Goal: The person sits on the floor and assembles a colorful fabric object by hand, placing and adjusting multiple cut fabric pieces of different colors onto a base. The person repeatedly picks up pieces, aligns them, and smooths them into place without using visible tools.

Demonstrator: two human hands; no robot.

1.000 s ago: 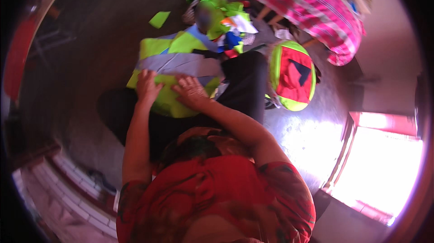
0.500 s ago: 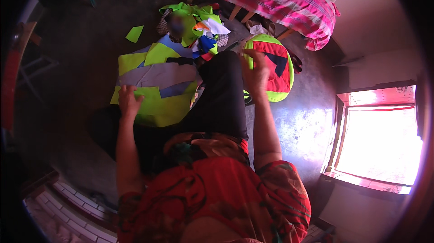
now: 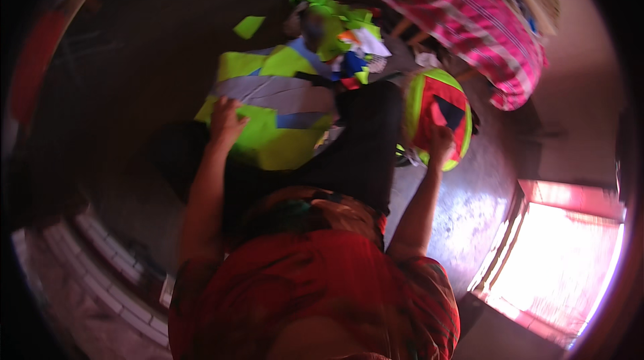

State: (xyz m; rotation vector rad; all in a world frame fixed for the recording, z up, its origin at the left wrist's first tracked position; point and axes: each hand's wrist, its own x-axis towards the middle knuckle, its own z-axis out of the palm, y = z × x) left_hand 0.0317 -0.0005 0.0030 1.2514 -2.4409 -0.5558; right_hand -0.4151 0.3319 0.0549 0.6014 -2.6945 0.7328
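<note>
A patchwork cloth [image 3: 288,95] of neon yellow-green, grey and blue pieces lies across my lap and the floor before me. My left hand [image 3: 228,122] rests on its left part, fingers bent and the thumb held apart. To the right is a round fabric piece [image 3: 463,108] with a yellow-green rim, a red middle and a dark patch. Over its lower part, my right hand [image 3: 441,147] is closed and slightly blurred. A small pinkish-red bit shows just above its fingers; whether the hand holds it is unclear.
A heap of mixed cloth scraps [image 3: 349,35] lies beyond the patchwork, with a loose yellow-green scrap [image 3: 249,27] to its left. A pink checked cloth [image 3: 483,38] hangs over furniture at the far right. A bright window or doorway [image 3: 557,266] stands on the right.
My right hand has come down onto the round piece from beside its upper left, and its fingers have closed. The left hand stays on the patchwork. The whole view has shifted and tilted.
</note>
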